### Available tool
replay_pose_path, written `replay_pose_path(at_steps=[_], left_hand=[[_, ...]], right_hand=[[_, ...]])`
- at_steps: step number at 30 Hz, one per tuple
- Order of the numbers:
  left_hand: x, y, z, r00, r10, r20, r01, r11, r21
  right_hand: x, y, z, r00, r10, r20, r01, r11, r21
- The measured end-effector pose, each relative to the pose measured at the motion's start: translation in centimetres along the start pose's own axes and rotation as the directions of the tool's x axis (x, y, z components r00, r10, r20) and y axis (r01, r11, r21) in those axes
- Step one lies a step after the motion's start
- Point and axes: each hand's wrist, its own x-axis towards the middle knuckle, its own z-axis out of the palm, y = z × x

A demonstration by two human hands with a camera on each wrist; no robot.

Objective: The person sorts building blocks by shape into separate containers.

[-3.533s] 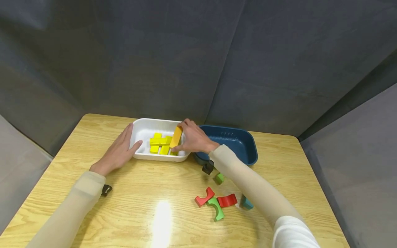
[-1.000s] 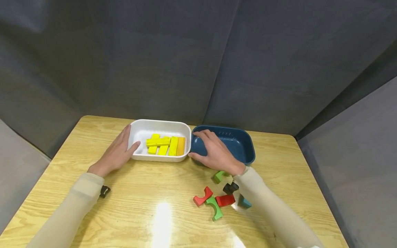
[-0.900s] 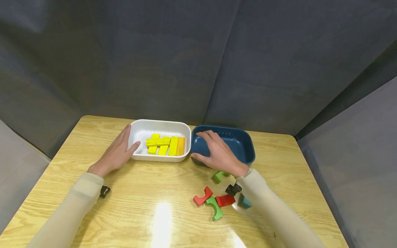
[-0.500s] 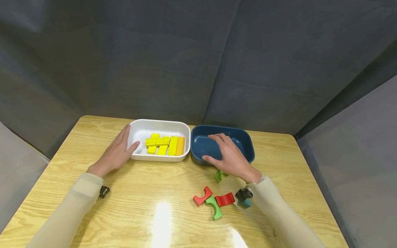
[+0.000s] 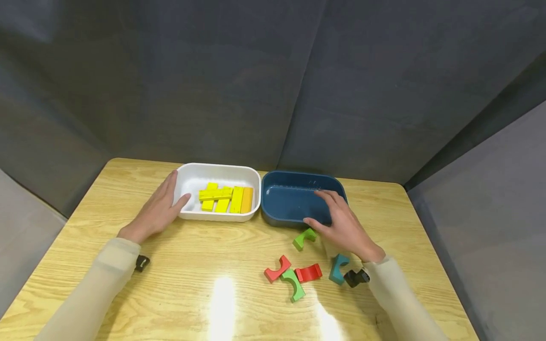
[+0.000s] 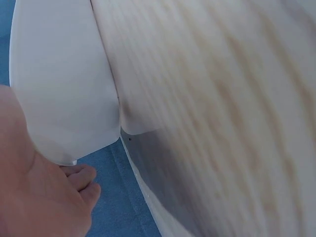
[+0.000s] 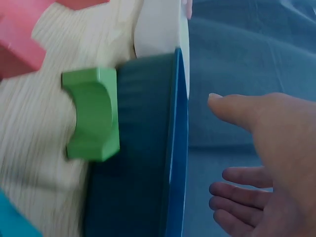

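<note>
My left hand (image 5: 155, 208) rests against the left end of a white tray (image 5: 219, 217), fingers straight along its side and thumb over the near corner. Inside the tray lie several yellow blocks (image 5: 215, 194) and one orange-yellow block (image 5: 246, 200). My right hand (image 5: 347, 229) holds nothing; its thumb and fingers are spread over the right end of a navy blue tray (image 5: 281, 199). In the right wrist view, a green arch block (image 7: 94, 113) stands beside that tray's wall, and the thumb and fingers are apart.
On the wooden table (image 5: 192, 284), in front of the blue tray, lie two red arch blocks (image 5: 309, 273), another green arch block (image 5: 294, 285) and a teal arch block (image 5: 337, 270). The trays stand side by side near the back edge, before a dark curtain (image 5: 213, 85).
The orange-yellow block, earlier in my right hand, now lies in the white tray. My right hand has let go and moved right across the blue tray. My left hand has stayed at the white tray.
</note>
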Motion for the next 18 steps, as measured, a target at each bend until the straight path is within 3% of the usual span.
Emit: replay_pose_path(at_steps=[6,18], left_hand=[[0.0,-0.1,0.0,1.000,-0.002,0.005,0.001,1.000,0.007],[0.1,-0.1,0.0,1.000,-0.009,0.008,0.009,1.000,0.011]], right_hand=[[-0.8,2.0,-0.9,0.999,0.053,-0.010,-0.053,0.999,-0.009],[-2.0,6.9,-1.1,0.989,0.124,0.081,-0.126,0.992,0.030]])
